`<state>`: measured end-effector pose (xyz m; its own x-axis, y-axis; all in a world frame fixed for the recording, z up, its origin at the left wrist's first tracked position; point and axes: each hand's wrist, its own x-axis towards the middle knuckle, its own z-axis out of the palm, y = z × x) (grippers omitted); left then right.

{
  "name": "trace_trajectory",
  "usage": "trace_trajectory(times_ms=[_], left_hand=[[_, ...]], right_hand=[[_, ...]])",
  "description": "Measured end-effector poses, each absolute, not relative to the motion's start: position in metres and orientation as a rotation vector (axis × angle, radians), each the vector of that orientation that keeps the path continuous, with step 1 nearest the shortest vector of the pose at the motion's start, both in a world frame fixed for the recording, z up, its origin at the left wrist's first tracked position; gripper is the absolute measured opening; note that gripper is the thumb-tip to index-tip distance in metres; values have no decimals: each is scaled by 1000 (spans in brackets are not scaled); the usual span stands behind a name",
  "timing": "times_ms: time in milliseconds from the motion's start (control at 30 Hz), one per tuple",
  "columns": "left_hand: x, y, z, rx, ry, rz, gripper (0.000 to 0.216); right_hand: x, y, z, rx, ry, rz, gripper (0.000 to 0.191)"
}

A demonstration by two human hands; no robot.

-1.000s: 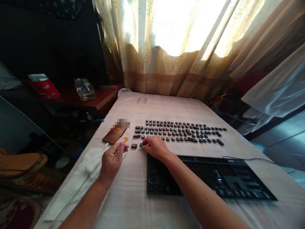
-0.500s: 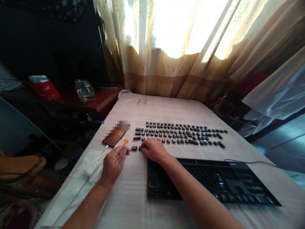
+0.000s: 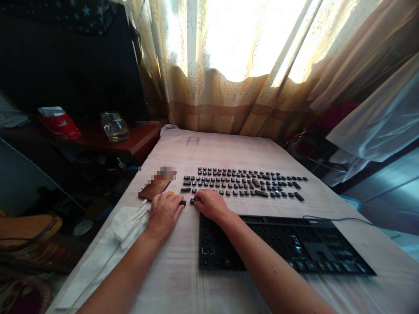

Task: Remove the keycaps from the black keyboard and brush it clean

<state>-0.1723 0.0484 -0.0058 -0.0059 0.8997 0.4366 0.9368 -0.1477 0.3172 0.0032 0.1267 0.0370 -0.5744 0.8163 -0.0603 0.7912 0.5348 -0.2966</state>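
My left hand [image 3: 165,212] rests palm down on the cloth, thumb and fingertips closed about a black keycap [image 3: 183,203] at the left end of the nearest row. Just beyond its fingers a small white and yellow item [image 3: 171,191] shows in part. My right hand [image 3: 211,203] has its fingers curled down at another black keycap [image 3: 192,201] in that row; its fingertips are partly hidden. Several rows of loose keycaps [image 3: 258,192] spread out past it. Under my right forearm is a black keyboard [image 3: 278,237] with its keycaps off over most of its face.
Left of my left hand lie a brown phone [image 3: 153,186], a white cable [image 3: 143,205] and a crumpled white cloth [image 3: 126,231]. A glass jar [image 3: 114,127] and a red packet [image 3: 60,123] stand on the side desk [image 3: 144,137]. The keyboard's cord [image 3: 340,218] runs right.
My left hand has let go of the white and yellow item, now lying on the cloth, and has come down onto the keycap. My right hand stays nearly in place.
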Motion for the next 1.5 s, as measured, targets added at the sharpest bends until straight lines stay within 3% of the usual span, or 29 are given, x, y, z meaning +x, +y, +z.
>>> trace_trajectory(times_ms=[133,500,833,1133,1500], left_hand=[[-175,60,-3,-2207,-1990,-718,14],[-177,72,-11,-2197,-1990,-630,24],[-179,71,-10,-2186,-1951,-686,29],[-172,54,0,-2155,-1854,-737,31],[-142,22,-2,-2286,-1693,-771,32]], right_hand=[[3,128,36,-1411,-2676,426,24],[1,127,40,-1428,-2641,429,30],[88,105,70,-1297,-2699,491,26],[140,60,54,-1104,-2930,343,48],[147,58,47,-910,-3010,255,30]])
